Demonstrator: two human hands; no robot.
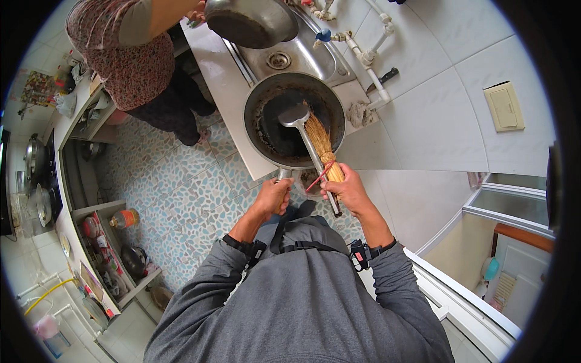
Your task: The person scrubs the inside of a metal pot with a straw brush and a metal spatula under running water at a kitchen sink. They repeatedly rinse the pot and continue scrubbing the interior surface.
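Observation:
My left hand [272,196] grips the handle of a dark, stained wok [259,119], which I hold over the counter's end beside the sink. In my right hand [347,188] is a straw pot brush [320,136], its bristles reaching down into the wok and a red cord around its bound part. A metal wok spatula [308,140] lies alongside the brush, its blade over the wok's dark inside and its handle passing by my right fingers. Whether those fingers also grip the spatula's handle is hard to tell.
Another person [122,68] stands at the upper left, a hand at a large metal pan [254,22] above the steel sink [308,54]. Pipes with valves [367,56] and a knife [383,80] are by the tiled wall. An open drawer [136,290] and an oil bottle [125,218] are at left.

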